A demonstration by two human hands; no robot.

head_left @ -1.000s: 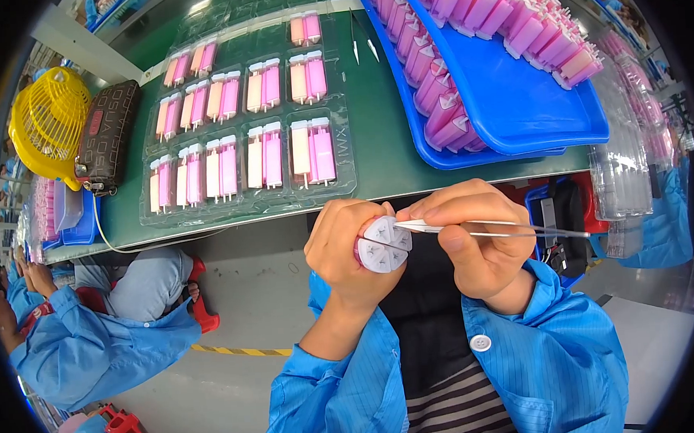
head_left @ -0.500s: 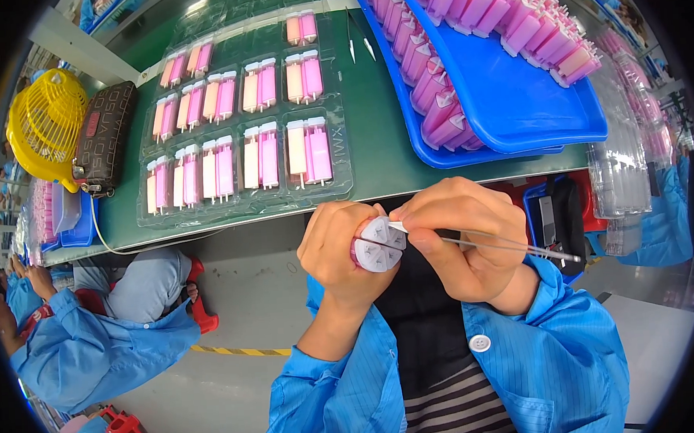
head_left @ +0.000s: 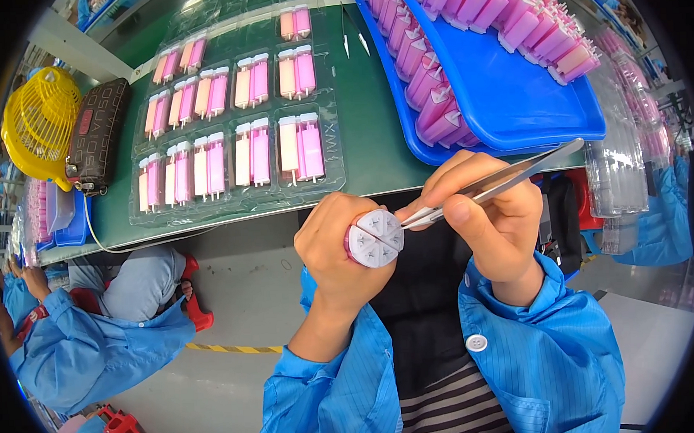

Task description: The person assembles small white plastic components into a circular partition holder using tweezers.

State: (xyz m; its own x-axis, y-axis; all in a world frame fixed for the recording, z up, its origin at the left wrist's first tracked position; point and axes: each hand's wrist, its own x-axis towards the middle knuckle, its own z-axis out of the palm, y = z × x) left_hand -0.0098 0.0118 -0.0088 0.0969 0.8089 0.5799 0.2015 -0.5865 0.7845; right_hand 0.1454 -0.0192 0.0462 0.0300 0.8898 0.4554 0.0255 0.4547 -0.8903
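My left hand (head_left: 325, 252) is wrapped round a bundle of pink wedge-shaped tubes (head_left: 376, 238). Their white triangular ends face up and form a round face; the rest is hidden in my fist. Metal tweezers (head_left: 516, 177) lie in my right hand (head_left: 502, 229), gripped between thumb and fingers. The pale tips reach the right edge of the bundle's face, and the back end slants up to the right. Whether the tips touch a white end or hold anything is too small to tell.
A clear blister tray (head_left: 241, 192) of pink and peach tubes lies on the green table (head_left: 383, 164). Stacked blue trays (head_left: 529, 123) hold many pink tubes. Another pair of tweezers (head_left: 354, 34), a yellow fan (head_left: 41, 125) and a dark bag (head_left: 99, 134) lie there. A co-worker (head_left: 104, 335) sits left.
The tweezers swung from pointing back down-right to up-right, their tips now at the bundle. My right fingertips drew away from the bundle's rim, uncovering more of its white face.
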